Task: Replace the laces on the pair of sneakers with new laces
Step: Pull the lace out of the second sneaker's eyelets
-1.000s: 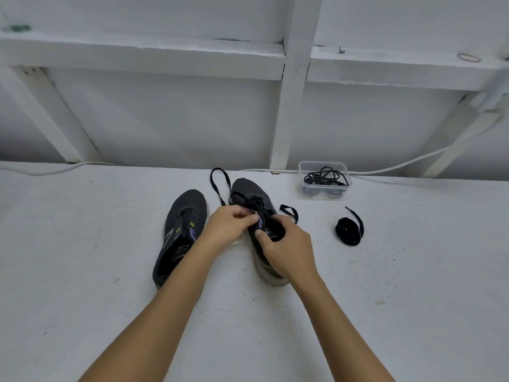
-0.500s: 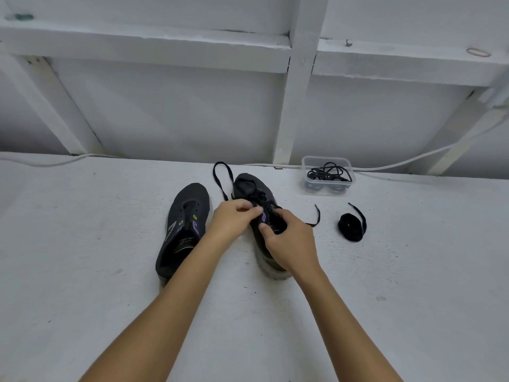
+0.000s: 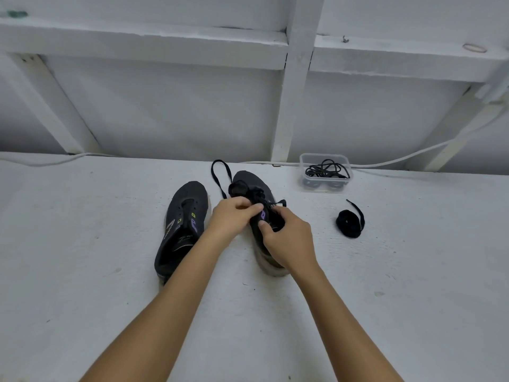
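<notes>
Both hands (image 3: 234, 217) pinch the sneaker's (image 3: 256, 186) lace (image 3: 219, 176); logos unreadable.

Two black sneakers stood on the white surface, the left sneaker (image 3: 180, 227) unlaced and the right sneaker (image 3: 254, 194) partly laced with one black lace (image 3: 219, 176). One coiled lace (image 3: 349, 223) lay apart, and one clear plastic container (image 3: 325, 172) held a tangle of laces (number indistinguishable). Two hands, the left hand (image 3: 232, 220) and the right hand (image 3: 286, 239), were present.
</notes>
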